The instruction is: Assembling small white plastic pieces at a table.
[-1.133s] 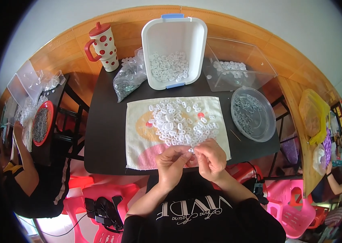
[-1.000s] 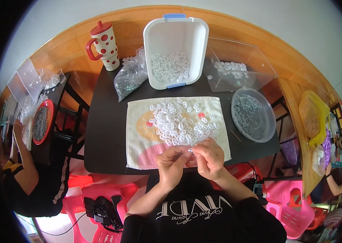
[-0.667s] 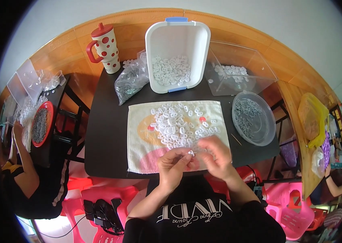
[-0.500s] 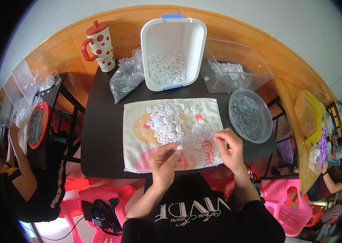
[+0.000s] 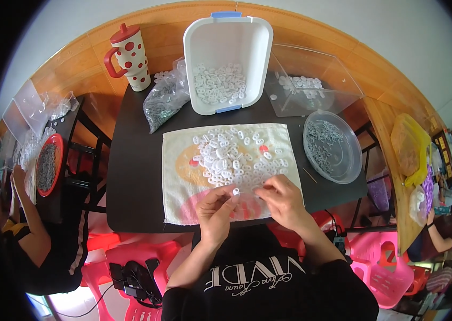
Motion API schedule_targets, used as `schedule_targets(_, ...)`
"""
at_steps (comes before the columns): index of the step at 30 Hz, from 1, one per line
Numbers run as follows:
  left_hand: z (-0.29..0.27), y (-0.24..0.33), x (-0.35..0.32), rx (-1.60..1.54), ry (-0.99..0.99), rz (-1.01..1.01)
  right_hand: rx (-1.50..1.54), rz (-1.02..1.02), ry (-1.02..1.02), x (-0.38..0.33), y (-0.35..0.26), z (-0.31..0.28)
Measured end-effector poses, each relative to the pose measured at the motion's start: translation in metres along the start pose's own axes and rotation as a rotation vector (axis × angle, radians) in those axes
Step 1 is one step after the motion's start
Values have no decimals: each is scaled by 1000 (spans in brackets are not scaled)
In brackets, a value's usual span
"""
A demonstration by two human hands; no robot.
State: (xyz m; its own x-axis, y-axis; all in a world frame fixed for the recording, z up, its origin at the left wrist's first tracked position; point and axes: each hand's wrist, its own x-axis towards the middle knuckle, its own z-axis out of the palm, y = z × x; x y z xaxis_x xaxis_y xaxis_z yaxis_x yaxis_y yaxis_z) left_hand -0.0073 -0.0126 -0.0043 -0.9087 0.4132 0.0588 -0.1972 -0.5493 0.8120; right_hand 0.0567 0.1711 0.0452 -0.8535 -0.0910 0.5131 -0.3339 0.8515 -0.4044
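Note:
My left hand [image 5: 215, 210] is closed, with a small white plastic piece [image 5: 236, 191] pinched between thumb and fingertips. Close by on the right, the fingers of my right hand [image 5: 285, 201] are also pressed together; whatever they hold is too small to make out. Both hands are over the near part of a cream towel [image 5: 178, 182] with orange and pink patterns. A heap of similar white plastic pieces [image 5: 220, 160], each with small holes, lies on the towel just beyond my fingers.
Behind the towel stands a white tub [image 5: 267, 59] partly filled with white pieces. Beside it are a plastic bag [image 5: 164, 101], a spotted tumbler [image 5: 132, 59] and a clear box [image 5: 338, 101]. A round clear tray [image 5: 350, 163] holds small grey parts. Another person's arm [image 5: 31, 203] is at left.
My right hand has moved left and closed in beside the white piece in my left hand. The left hand stays nearly in place. A thin stick now shows beside the round tray.

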Motion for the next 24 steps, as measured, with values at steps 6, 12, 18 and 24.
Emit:
schedule_targets(6,-2,0,0,-16,-6,8,-66,-55,46,-5,2,-2)
schedule_targets(12,-4,-3,0,-12,-19,16,-41,184,161,-14,-10,1)
schedule_targets(18,1,0,-1,-28,-20,19,-286,190,-10,-15,-31,14)
schedule_targets(24,1,1,-1,-3,16,-8,-178,219,36,-14,-26,16)
